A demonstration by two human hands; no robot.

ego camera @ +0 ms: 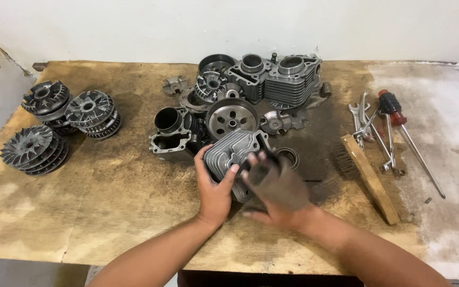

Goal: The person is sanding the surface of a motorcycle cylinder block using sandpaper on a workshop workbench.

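A grey finned engine cylinder point(235, 151) is held just above the wooden workbench point(112, 196), near its front middle. My left hand point(214, 190) grips its left side, thumb over the fins. My right hand point(278, 187), dark with grease and blurred, lies over the cylinder's right side, fingers spread across it. Part of the cylinder is hidden under that hand. A metal ring point(289, 155) lies right behind my right hand.
More cylinders point(285, 79), a round drum point(231, 118) and small metal parts are heaped at the back middle. Finned pulley discs point(34, 149) are stacked at the left. A wire brush point(365, 175), wrenches point(365, 122) and a red-handled screwdriver point(399, 119) lie at the right.
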